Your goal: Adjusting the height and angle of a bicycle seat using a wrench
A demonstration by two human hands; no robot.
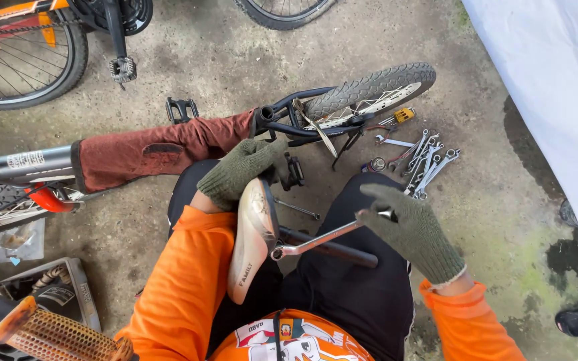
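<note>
My left hand (242,170), in a green knit glove, grips the nose of a worn tan bicycle saddle (252,241) lying across my lap. My right hand (413,230), gloved the same way, holds a silver ring wrench (316,241) whose ring end sits at the clamp under the saddle, where a black seat post (332,249) runs off to the right. In front of me a small bicycle lies on its side, its frame (162,150) wrapped in rust-red cloth and its knobby rear wheel (369,93) pointing right.
Several silver spanners (426,164) and a yellow-handled tool (403,115) lie on the concrete by the wheel. Another bicycle's wheel (18,63) and pedal (123,69) are at top left. An orange grip (48,331) is at bottom left, a white sheet (556,100) at right.
</note>
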